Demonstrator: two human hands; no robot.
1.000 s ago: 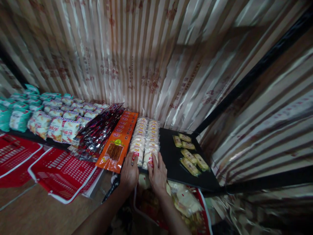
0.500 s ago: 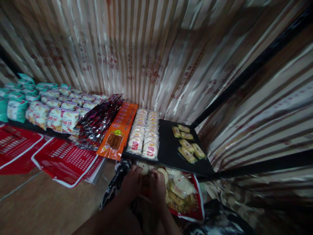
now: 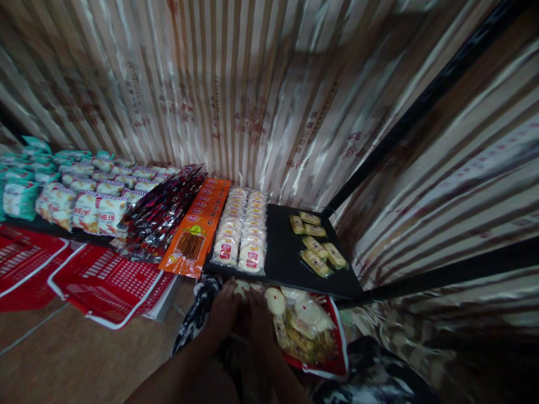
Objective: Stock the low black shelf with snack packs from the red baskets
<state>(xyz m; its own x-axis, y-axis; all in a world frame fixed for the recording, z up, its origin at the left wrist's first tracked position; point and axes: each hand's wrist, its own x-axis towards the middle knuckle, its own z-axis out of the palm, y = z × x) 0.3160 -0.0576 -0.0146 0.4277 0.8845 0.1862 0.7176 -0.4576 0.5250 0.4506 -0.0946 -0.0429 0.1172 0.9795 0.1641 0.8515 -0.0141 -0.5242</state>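
Observation:
Both my hands are down in a red-rimmed bag (image 3: 337,348) full of wrapped snacks (image 3: 303,322), just below the front edge of a black shelf (image 3: 290,264). My left hand (image 3: 223,314) and my right hand (image 3: 257,317) lie side by side with fingers curled over pale round cracker packs (image 3: 275,300); what they grip is hidden. On the shelf directly above them run two rows of white cracker packs (image 3: 242,235). Several yellow snack packs (image 3: 315,247) lie to the right of those rows.
Left of the crackers lie orange packets (image 3: 197,230), dark red packets (image 3: 162,213) and white and teal snack bags (image 3: 80,193). Red folded bags (image 3: 105,280) rest on the wooden floor below. Striped shiny curtain covers the wall behind and to the right.
My hands left the front white cracker packs on the shelf and dropped into the bag below. The view shifted slightly down.

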